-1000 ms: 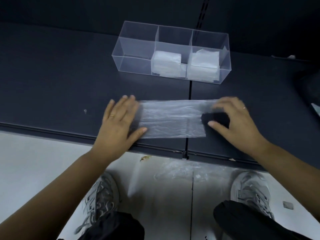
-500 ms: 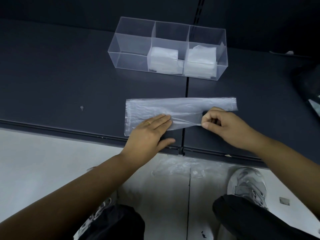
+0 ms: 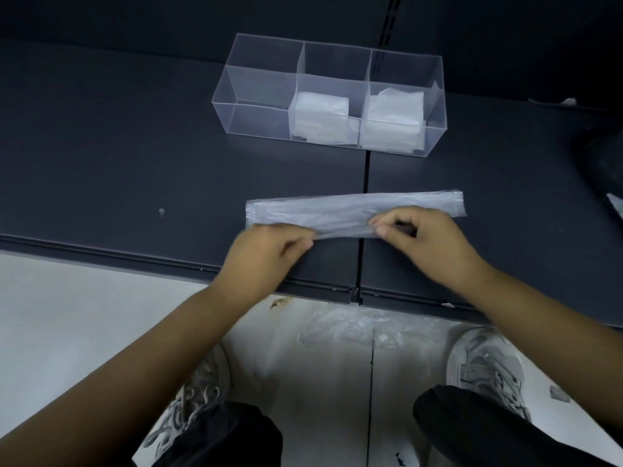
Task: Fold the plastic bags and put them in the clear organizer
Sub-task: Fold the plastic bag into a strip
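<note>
The left hand (image 3: 269, 251) has its grip closed, fingers curled and pinching the near long edge of the plastic bag (image 3: 354, 210), though blur softens the fingertips; the right hand (image 3: 421, 241) has its grip closed too, thumb and curled fingers nipping the same edge a little further along; the stretch of film between the two grips is lifted slightly off the desk (image 3: 135, 146) and pulled taut.

The bag lies on the desk in front of the clear organizer (image 3: 259, 92), nearer the person and well apart from it; it is a long, narrow, translucent strip, running parallel to the organizer's front wall, its far edge flat, faint creases along its length.

Inside the organizer, a folded stack (image 3: 320, 119) fills the middle compartment; another white stack (image 3: 394, 119) sits in the right-hand one.
</note>
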A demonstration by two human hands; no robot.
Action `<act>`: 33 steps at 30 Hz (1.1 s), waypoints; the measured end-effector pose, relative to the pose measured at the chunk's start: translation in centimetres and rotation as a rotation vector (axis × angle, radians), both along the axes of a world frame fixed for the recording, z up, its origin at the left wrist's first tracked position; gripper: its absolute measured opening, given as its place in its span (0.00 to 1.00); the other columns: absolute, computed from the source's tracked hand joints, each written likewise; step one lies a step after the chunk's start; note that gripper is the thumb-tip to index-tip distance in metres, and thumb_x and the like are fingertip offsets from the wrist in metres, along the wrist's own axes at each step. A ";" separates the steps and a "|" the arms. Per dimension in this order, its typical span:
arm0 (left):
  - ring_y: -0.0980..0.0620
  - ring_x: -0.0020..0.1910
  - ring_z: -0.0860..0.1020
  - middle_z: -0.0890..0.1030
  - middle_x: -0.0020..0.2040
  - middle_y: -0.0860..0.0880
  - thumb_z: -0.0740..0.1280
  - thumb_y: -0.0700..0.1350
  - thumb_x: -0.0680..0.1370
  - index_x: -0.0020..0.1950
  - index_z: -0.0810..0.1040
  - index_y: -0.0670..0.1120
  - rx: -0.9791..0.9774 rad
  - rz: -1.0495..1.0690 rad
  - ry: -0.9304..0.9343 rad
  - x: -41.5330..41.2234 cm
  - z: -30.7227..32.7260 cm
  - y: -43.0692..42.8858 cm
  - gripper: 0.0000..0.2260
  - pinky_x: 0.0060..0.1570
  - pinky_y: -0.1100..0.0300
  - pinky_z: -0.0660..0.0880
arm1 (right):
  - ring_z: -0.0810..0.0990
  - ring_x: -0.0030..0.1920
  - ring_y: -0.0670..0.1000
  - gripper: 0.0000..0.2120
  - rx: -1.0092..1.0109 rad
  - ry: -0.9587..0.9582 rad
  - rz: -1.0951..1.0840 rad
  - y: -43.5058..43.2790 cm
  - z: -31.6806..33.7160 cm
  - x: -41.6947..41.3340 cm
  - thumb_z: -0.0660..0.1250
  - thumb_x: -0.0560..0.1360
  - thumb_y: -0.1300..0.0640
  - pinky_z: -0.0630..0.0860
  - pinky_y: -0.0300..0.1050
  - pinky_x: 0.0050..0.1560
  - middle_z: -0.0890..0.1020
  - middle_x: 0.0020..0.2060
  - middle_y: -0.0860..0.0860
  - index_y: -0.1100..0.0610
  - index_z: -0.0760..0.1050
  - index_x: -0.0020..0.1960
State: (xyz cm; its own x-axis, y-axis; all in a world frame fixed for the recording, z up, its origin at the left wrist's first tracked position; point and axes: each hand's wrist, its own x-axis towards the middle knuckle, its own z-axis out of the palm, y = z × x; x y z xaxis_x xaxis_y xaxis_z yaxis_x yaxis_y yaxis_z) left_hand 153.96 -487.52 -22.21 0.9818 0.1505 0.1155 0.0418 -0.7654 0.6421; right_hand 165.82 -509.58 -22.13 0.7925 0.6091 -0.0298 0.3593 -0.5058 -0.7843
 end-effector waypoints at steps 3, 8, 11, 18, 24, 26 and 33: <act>0.69 0.40 0.79 0.84 0.42 0.60 0.72 0.45 0.74 0.42 0.85 0.52 -0.333 0.219 0.167 0.3 0.6 3.5 0.03 0.45 0.76 0.70 | 0.80 0.38 0.39 0.05 0.053 0.248 -0.154 0.1 0.1 1.7 0.70 0.75 0.57 0.73 0.31 0.46 0.84 0.36 0.43 0.53 0.82 0.40; 0.57 0.34 0.83 0.85 0.36 0.50 0.70 0.44 0.77 0.42 0.84 0.47 -0.665 0.483 0.309 1.1 0.4 7.1 0.05 0.35 0.69 0.77 | 0.76 0.28 0.42 0.09 -0.007 0.245 -0.292 1.4 0.0 3.1 0.71 0.74 0.56 0.73 0.36 0.40 0.79 0.25 0.46 0.58 0.81 0.36; 0.56 0.33 0.82 0.85 0.40 0.47 0.66 0.42 0.79 0.44 0.82 0.44 -0.534 0.618 0.268 1.0 0.3 7.3 0.07 0.34 0.69 0.76 | 0.74 0.25 0.42 0.11 -0.082 0.217 -0.319 1.8 0.0 3.7 0.71 0.73 0.57 0.74 0.39 0.39 0.78 0.22 0.46 0.58 0.79 0.33; 0.42 0.67 0.71 0.75 0.66 0.41 0.56 0.49 0.81 0.67 0.74 0.40 0.255 0.023 -0.076 0.4 0.1 -1.5 0.20 0.70 0.56 0.60 | 0.75 0.27 0.44 0.09 -0.221 0.129 -0.309 2.8 0.1 4.3 0.71 0.73 0.55 0.74 0.40 0.37 0.80 0.28 0.49 0.57 0.82 0.36; 0.47 0.78 0.41 0.44 0.79 0.48 0.33 0.67 0.75 0.79 0.43 0.47 0.609 -0.038 0.323 0.3 -3.0 -2.3 0.37 0.75 0.45 0.39 | 0.77 0.51 0.56 0.11 -0.315 -0.321 -0.352 3.9 1.0 2.5 0.70 0.73 0.54 0.75 0.49 0.51 0.78 0.51 0.53 0.56 0.78 0.54; 0.47 0.78 0.42 0.44 0.79 0.48 0.33 0.67 0.76 0.79 0.43 0.46 0.626 -0.023 0.332 0.2 -3.1 -2.4 0.37 0.75 0.44 0.40 | 0.73 0.59 0.58 0.18 -0.188 -0.520 -0.108 5.1 1.0 0.8 0.67 0.74 0.57 0.71 0.53 0.61 0.75 0.59 0.57 0.58 0.74 0.63; 0.44 0.78 0.43 0.46 0.79 0.46 0.35 0.66 0.76 0.79 0.45 0.46 0.622 -0.032 0.325 0.0 -3.1 -2.3 0.36 0.74 0.41 0.43 | 0.36 0.76 0.45 0.34 -0.597 -0.402 0.349 3.7 -2.7 -0.4 0.39 0.78 0.37 0.34 0.46 0.75 0.41 0.78 0.47 0.53 0.39 0.78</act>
State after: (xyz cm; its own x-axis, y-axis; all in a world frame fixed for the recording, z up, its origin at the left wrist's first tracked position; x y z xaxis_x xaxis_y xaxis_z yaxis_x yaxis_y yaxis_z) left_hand 153.98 -489.85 -25.32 0.9840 0.1226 -0.1292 0.1291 -0.9907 0.0438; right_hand 165.46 -505.93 -24.87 0.5786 0.7952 -0.1813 0.7719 -0.6057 -0.1934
